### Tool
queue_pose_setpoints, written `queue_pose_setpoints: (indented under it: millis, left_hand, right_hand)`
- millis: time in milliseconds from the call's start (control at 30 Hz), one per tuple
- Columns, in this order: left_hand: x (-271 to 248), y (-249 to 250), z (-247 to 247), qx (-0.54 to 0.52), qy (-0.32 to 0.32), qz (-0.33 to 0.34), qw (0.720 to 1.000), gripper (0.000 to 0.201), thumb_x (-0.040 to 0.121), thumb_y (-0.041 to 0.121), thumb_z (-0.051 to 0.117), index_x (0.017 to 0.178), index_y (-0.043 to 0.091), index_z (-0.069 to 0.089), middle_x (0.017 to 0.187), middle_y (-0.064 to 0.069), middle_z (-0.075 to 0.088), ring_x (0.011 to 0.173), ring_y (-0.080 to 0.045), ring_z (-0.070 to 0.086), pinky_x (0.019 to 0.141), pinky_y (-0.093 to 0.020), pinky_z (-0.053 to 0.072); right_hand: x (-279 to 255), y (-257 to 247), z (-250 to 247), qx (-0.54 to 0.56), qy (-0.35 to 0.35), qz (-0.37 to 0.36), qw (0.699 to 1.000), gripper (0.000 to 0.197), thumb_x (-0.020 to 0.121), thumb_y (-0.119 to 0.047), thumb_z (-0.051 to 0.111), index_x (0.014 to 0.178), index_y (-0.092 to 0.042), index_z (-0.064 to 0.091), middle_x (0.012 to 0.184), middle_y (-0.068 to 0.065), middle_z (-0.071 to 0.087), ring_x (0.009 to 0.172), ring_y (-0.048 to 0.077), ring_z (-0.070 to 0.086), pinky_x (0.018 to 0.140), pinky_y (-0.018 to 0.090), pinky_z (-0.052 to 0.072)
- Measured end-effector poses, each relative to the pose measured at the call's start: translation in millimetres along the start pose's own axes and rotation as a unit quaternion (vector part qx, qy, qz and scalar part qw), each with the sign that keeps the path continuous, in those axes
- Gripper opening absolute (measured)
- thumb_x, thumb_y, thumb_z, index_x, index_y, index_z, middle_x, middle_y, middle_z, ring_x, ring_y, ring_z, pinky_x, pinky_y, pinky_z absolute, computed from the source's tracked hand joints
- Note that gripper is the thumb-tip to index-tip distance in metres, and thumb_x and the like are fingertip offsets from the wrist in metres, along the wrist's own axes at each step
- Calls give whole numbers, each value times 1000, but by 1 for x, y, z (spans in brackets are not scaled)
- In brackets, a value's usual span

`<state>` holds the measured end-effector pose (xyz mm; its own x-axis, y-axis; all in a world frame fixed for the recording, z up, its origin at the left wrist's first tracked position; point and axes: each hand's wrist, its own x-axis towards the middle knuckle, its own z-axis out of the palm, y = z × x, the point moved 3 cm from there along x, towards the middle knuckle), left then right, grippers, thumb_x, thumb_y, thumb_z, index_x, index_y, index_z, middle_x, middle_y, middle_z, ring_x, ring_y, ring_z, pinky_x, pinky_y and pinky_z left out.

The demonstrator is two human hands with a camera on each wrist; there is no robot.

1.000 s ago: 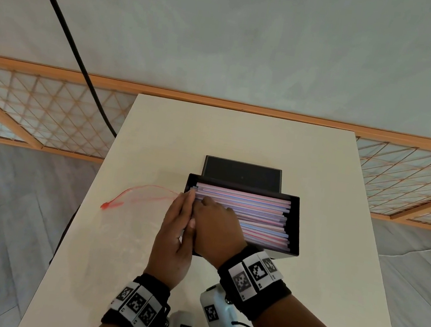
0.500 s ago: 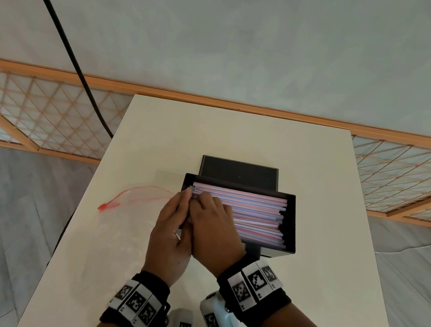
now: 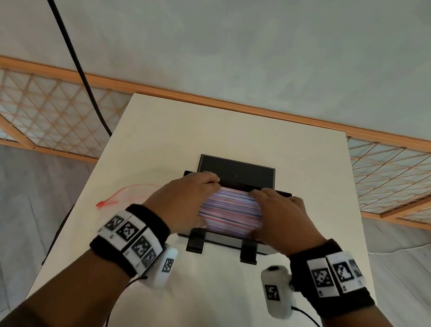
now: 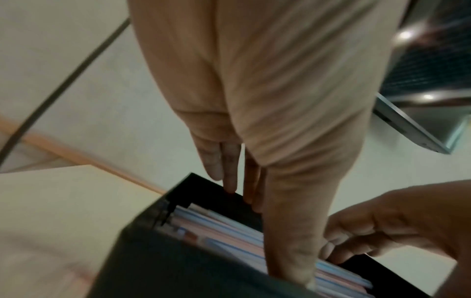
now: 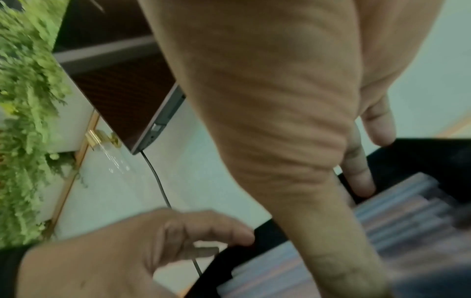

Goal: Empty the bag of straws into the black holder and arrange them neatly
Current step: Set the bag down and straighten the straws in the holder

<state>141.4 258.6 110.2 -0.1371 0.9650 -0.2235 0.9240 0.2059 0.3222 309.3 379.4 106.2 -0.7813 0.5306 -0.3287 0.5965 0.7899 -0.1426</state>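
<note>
The black holder (image 3: 222,243) stands mid-table, filled with pink, blue and white straws (image 3: 230,209) lying side by side. My left hand (image 3: 184,203) grips its left end, fingers curled over the far rim and thumb at the near side. My right hand (image 3: 281,219) grips the right end the same way. Two black feet show under the holder's front wall. In the left wrist view the straws (image 4: 229,231) lie below my fingers (image 4: 229,171). In the right wrist view the straws (image 5: 395,217) are blurred.
The empty clear bag with a red zip strip (image 3: 121,197) lies on the cream table (image 3: 240,133) left of the holder. A flat black panel (image 3: 237,170) sits just behind the holder. A black cable (image 3: 68,40) hangs at the far left, off the table.
Both hands left the straws' left end and spread to the holder's two ends. The holder now sits nearer me, with its front feet showing.
</note>
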Motion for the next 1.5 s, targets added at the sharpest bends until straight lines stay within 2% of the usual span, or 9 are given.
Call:
queue_pose_setpoints:
  millis: [133, 267, 667, 833, 1100, 1200, 1300, 1400, 1500]
  left_hand:
    - [14, 10, -7, 81, -33, 1, 996, 81, 68, 35, 83, 140, 22, 49, 136, 6, 43, 115, -16, 55, 86, -34, 54]
    - [20, 16, -1, 134, -61, -7, 989, 55, 73, 30, 78, 122, 20, 57, 117, 1, 54, 101, -20, 61, 69, -31, 48]
    - [31, 7, 19, 136, -127, -46, 981, 48, 77, 15, 70, 123, 16, 55, 113, -5, 61, 95, -27, 66, 70, -33, 45]
    - [29, 7, 21, 145, -90, -33, 985, 52, 75, 20, 73, 122, 18, 52, 110, -4, 62, 92, -27, 66, 74, -35, 47]
    - [21, 5, 13, 156, 28, -21, 987, 46, 79, 24, 70, 122, 25, 53, 105, 1, 66, 91, -21, 64, 78, -30, 42]
    - [18, 2, 16, 117, 41, -23, 992, 50, 80, 27, 69, 127, 26, 52, 112, 3, 64, 98, -21, 62, 86, -31, 44]
    - [12, -1, 19, 79, 53, -23, 995, 58, 82, 42, 65, 135, 25, 50, 123, 3, 61, 110, -21, 58, 101, -34, 43]
    - [4, -1, 23, 75, 46, -26, 996, 68, 84, 57, 58, 142, 25, 44, 136, 4, 53, 125, -20, 52, 117, -42, 29]
    - [-6, -1, 33, 75, 0, -56, 996, 74, 92, 65, 34, 154, 25, 25, 155, 5, 32, 144, -18, 32, 120, -58, 12]
  right_hand:
    - [7, -2, 14, -23, -6, 10, 1000, 75, 81, -42, 71, 147, -30, 38, 130, -6, 57, 120, 17, 60, 108, 44, 32]
    - [12, -4, 22, -39, -21, 23, 999, 65, 82, -37, 69, 141, -29, 43, 124, -6, 59, 115, 18, 63, 116, 51, 19]
    - [19, -10, 26, -53, -29, 39, 997, 50, 80, -30, 66, 127, -27, 53, 117, -3, 60, 108, 23, 64, 112, 51, 15]
    - [18, -10, 23, -61, -8, 41, 997, 43, 78, -29, 66, 119, -28, 55, 107, -6, 64, 98, 21, 67, 110, 49, 21]
    - [12, -8, 25, -25, 111, 78, 990, 32, 77, -21, 64, 107, -34, 62, 89, -9, 67, 86, 18, 69, 106, 50, 24]
    - [9, -8, 24, -4, 102, 95, 990, 35, 81, -23, 62, 114, -37, 62, 97, -11, 67, 94, 16, 68, 110, 54, 23]
    - [4, -7, 24, 29, 83, 107, 990, 42, 83, -42, 67, 124, -39, 58, 111, -12, 65, 105, 14, 65, 113, 58, 24]
    - [0, -4, 26, 82, 72, 105, 989, 62, 80, -58, 70, 135, -37, 52, 124, -12, 61, 117, 15, 60, 114, 59, 24]
    - [-4, -3, 32, 108, 45, 90, 989, 81, 78, -74, 63, 146, -37, 42, 139, -12, 53, 131, 15, 51, 118, 57, 21]
